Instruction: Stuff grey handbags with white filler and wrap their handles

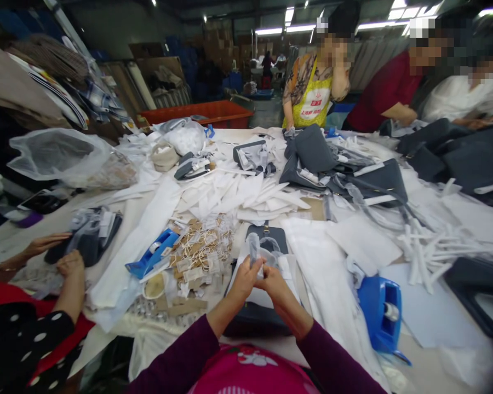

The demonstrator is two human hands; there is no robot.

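Observation:
A dark grey handbag [257, 320] lies in front of me with white paper [287, 268] over part of it. Above the bag, my left hand [245, 282] is closed round a strap [253, 247] wrapped in translucent plastic. My right hand [276, 287] meets it, its fingers pinched together on the wrapped strap too; the exact grip is partly hidden by the fingers. The strap curves in a loop just beyond my fingertips. A gold-coloured buckle [267, 230] shows on the bag's far part.
Blue tape dispensers stand left [154, 253] and right [380, 314]. A heap of tags with strings [201, 246] lies left of the bag. White paper strips [263, 194] and more grey bags [312, 150] spread beyond. A co-worker's hands [70, 262] work at the left; other people stand across the table.

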